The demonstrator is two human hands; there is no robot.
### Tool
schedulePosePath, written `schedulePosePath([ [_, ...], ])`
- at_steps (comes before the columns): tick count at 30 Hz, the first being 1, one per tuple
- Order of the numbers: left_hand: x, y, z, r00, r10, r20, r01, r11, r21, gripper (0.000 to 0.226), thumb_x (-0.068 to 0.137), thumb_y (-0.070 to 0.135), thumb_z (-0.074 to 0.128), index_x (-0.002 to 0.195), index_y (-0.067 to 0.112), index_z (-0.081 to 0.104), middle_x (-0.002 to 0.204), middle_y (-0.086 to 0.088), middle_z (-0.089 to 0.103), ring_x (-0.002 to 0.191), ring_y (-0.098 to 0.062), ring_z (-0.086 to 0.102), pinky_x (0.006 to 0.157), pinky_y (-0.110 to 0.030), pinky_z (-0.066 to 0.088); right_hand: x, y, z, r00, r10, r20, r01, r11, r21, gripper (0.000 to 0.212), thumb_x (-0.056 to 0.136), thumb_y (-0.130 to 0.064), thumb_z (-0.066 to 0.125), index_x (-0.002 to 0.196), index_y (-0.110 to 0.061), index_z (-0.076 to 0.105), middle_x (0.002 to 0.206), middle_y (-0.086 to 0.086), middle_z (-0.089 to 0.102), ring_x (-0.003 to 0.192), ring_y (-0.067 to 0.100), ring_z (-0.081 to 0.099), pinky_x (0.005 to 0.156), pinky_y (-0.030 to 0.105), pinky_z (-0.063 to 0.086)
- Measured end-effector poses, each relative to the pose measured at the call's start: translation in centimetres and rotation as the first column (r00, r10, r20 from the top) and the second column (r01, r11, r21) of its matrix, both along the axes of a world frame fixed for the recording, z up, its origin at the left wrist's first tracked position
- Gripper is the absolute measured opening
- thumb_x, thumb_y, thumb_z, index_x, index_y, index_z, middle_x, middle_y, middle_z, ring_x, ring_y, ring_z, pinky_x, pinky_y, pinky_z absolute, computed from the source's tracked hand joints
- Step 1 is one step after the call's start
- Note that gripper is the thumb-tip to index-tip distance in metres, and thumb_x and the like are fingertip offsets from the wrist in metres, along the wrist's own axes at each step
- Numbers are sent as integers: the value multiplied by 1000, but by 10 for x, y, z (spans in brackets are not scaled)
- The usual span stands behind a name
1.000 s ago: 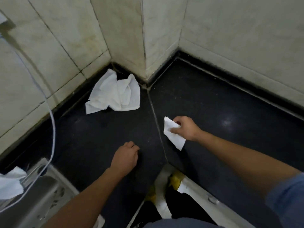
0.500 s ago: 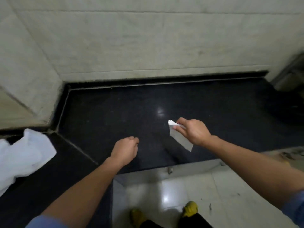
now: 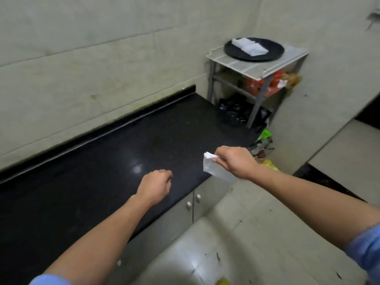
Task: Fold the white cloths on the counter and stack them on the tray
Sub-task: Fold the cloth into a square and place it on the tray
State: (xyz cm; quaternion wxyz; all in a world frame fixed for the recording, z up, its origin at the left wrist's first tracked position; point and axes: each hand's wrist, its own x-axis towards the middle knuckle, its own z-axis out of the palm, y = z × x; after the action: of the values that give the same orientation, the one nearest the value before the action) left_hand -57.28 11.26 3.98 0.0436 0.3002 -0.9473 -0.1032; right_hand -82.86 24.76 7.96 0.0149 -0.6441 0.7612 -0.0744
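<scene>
My right hand (image 3: 234, 163) pinches a small folded white cloth (image 3: 213, 169) above the right end of the black counter (image 3: 102, 161). My left hand (image 3: 155, 187) hovers over the counter as a loose fist with nothing in it. At the upper right a round black tray (image 3: 232, 50) rests on a small metal rack (image 3: 259, 67), and folded white cloths (image 3: 248, 46) lie on it. The unfolded cloths on the counter are out of view.
The rack stands past the counter's right end, with red packets (image 3: 257, 85) on its shelf and black bags (image 3: 234, 110) under it. Cabinet doors with white knobs (image 3: 193, 200) sit below the counter. Tiled floor (image 3: 236, 243) lies at my right; litter lies near the rack.
My view has swung right along the counter; the crumpled cloths and the corner have left the frame, and the rack with the tray has come into view. Both hands keep their poses.
</scene>
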Motion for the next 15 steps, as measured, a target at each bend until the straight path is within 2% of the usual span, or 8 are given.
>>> schedulePosePath([
  [5, -121, 8, 18, 990, -141, 1, 141, 990, -19, 17, 89, 20, 48, 96, 19, 64, 96, 0, 66, 89, -26, 63, 72, -38, 51, -110, 41, 16, 994, -107, 0, 107, 993, -49, 31, 98, -46, 41, 98, -18, 55, 99, 0, 61, 91, 27, 60, 66, 37, 42],
  [9, -207, -5, 30, 973, -232, 7, 232, 971, -59, 19, 90, 21, 48, 98, 17, 64, 98, -3, 67, 91, -28, 63, 73, -38, 52, -186, 56, 25, 975, -222, 25, 223, 971, -85, 30, 99, -44, 42, 96, -18, 56, 96, 1, 62, 90, 26, 59, 63, 34, 36],
  [15, -337, -46, 35, 946, -322, -25, 318, 942, -109, 20, 92, 24, 46, 101, 18, 63, 98, -1, 65, 89, -24, 63, 71, -38, 52, -297, 38, 32, 952, -305, -4, 302, 947, -112, 29, 99, -46, 43, 91, -19, 53, 96, 4, 63, 90, 30, 60, 64, 37, 41],
])
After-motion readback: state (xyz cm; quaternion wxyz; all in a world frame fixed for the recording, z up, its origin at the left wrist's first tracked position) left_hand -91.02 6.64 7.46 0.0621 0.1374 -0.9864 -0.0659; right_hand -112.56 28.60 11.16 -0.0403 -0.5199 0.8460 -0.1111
